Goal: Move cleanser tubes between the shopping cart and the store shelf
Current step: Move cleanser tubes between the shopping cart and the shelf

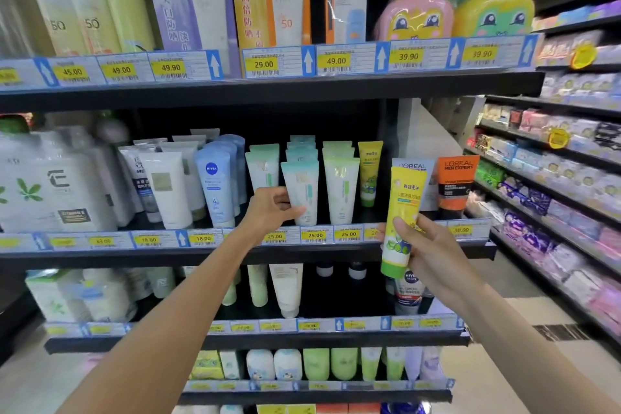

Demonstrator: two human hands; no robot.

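My right hand [418, 244] grips a yellow and green cleanser tube [401, 212], upright, in front of the middle shelf's [235, 254] right part. My left hand [272, 208] reaches to the same shelf, its fingers and thumb curled round the lower part of a white and teal cleanser tube [302, 190] that stands at the front of its row. A matching yellow tube [369, 171] stands on the shelf, right of several white and green tubes [341, 188]. No shopping cart is in view.
The middle shelf also carries white and blue Nivea tubes [215, 185] on the left and orange L'Oreal boxes [453, 183] at the right end. Sunscreen boxes fill the top shelf [268, 87]. More tubes stand on the lower shelves. An aisle with another rack [554, 185] opens on the right.
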